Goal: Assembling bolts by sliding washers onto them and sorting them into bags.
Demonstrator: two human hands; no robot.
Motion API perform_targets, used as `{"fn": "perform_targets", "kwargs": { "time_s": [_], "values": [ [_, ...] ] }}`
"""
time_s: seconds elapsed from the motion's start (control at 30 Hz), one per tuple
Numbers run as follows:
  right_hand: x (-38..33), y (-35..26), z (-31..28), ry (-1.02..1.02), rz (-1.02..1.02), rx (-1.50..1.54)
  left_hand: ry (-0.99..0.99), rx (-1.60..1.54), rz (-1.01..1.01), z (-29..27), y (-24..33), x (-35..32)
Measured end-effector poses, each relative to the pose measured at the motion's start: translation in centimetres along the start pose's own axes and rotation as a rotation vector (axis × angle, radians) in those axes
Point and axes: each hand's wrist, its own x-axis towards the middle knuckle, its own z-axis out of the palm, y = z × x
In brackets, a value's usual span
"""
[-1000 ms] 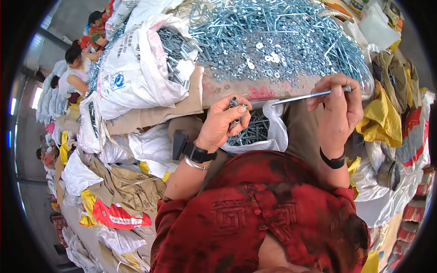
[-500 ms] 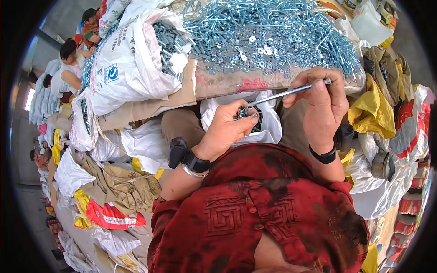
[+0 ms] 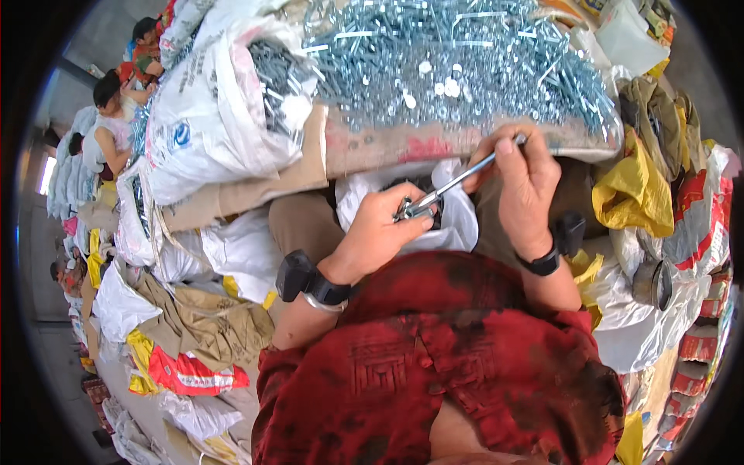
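My left hand (image 3: pixel 376 232) is closed around several short metal sleeves (image 3: pixel 418 208) that stick out between thumb and fingers. Slanting down from my right hand (image 3: pixel 521 198) is a long silvery bolt (image 3: pixel 470 172), pinched near its upper end between thumb and fingers. The bolt's lower end meets one sleeve in the left hand and seems to sit in its mouth; blur hides how deep. Below both hands, a white plastic bag (image 3: pixel 459 225) lies open between my knees, with dark metal pieces partly visible inside.
Ahead is a board (image 3: pixel 372 151) heaped with long bolts (image 3: pixel 434 23) and loose washers (image 3: pixel 449 87). A white woven sack (image 3: pixel 201 132) of metal tubes leans at its left. Yellow sacking (image 3: pixel 635 186) and a metal cup (image 3: pixel 652 283) are at right. Other people (image 3: pixel 112 128) sit at far left.
My right hand has moved left and slightly down with the bolt. Less of the bolt shows between my hands, and its lower end is further into the sleeve at my left hand.
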Motion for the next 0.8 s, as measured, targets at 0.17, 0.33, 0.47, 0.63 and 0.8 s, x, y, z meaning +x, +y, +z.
{"fn": "perform_targets", "kwargs": {
  "time_s": [0.17, 0.33, 0.47, 0.63, 0.8],
  "values": [
    [-1.1, 3.2, 0.7, 0.052, 0.291, 0.299, 0.256, -0.506, 0.071, -0.3, 0.6, 0.4],
    [-3.8, 4.0, 1.6, -0.183, 0.394, 0.309, 0.424, -0.747, 0.240, -1.7, -0.8, 0.7],
    [-3.3, 3.4, 0.9, -0.404, 0.359, 0.205, 0.518, -0.873, 0.218, -2.4, -1.0, 0.9],
    [-2.0, 1.8, 0.9, -0.672, 0.220, -0.148, 0.420, -0.900, 0.188, -2.9, -1.3, 1.5],
    [-1.1, 6.6, 3.1, -0.445, 0.282, -0.008, 0.134, -1.011, -0.093, -0.6, -3.0, 1.8]
  ]
}}
